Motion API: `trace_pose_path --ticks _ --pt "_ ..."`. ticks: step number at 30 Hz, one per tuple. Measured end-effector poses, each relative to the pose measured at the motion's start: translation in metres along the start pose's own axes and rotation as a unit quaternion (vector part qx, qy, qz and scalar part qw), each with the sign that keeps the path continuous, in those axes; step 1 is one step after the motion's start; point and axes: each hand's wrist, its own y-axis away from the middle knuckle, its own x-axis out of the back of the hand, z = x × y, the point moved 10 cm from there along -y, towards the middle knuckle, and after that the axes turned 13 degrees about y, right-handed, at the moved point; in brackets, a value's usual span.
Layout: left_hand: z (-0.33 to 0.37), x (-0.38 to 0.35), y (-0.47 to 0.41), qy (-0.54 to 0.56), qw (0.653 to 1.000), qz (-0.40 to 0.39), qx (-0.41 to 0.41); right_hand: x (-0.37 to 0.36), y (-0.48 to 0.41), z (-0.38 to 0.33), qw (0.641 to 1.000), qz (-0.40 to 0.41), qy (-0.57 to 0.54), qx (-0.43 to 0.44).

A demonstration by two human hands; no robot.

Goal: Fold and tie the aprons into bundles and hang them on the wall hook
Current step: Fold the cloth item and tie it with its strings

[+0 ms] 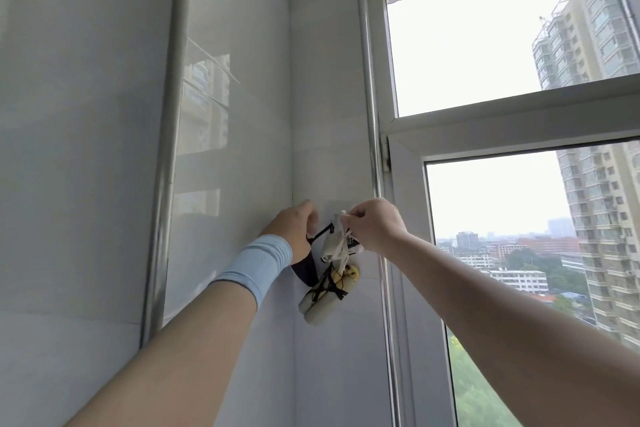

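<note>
Both arms reach up to a narrow strip of white wall beside the window. A rolled cream and yellow apron bundle, tied with dark cord, hangs against that wall. Above it sits a smaller pale bundle with white ties. My right hand pinches a white tie at the top of the pale bundle. My left hand, with a light blue wrist sleeve below it, grips a dark strap that leads to a dark blue cloth. The hook itself is hidden behind the hands and cloth.
A glossy white tiled wall fills the left, with a vertical metal pipe running down it. A second metal pipe runs beside the white window frame. Tall buildings show outside.
</note>
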Motion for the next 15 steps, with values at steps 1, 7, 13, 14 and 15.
trace_pose_path --ticks 1,7,13,14,15 --pt "-0.002 0.001 -0.003 0.017 1.000 0.003 0.013 -0.007 -0.002 -0.003 1.000 -0.019 0.006 0.001" --pt "-0.018 -0.018 -0.018 0.121 0.986 0.027 0.107 -0.030 -0.006 -0.011 0.999 -0.036 0.026 0.016" --pt "-0.032 -0.025 -0.024 0.230 0.963 0.080 0.116 -0.029 -0.012 -0.010 0.996 -0.010 0.079 0.041" --pt "-0.033 -0.026 -0.025 0.228 0.963 0.082 0.117 -0.029 -0.013 -0.012 0.994 0.000 0.099 0.048" --pt "-0.032 -0.026 -0.026 0.214 0.966 0.085 0.116 -0.029 -0.014 -0.013 0.992 0.014 0.116 0.053"
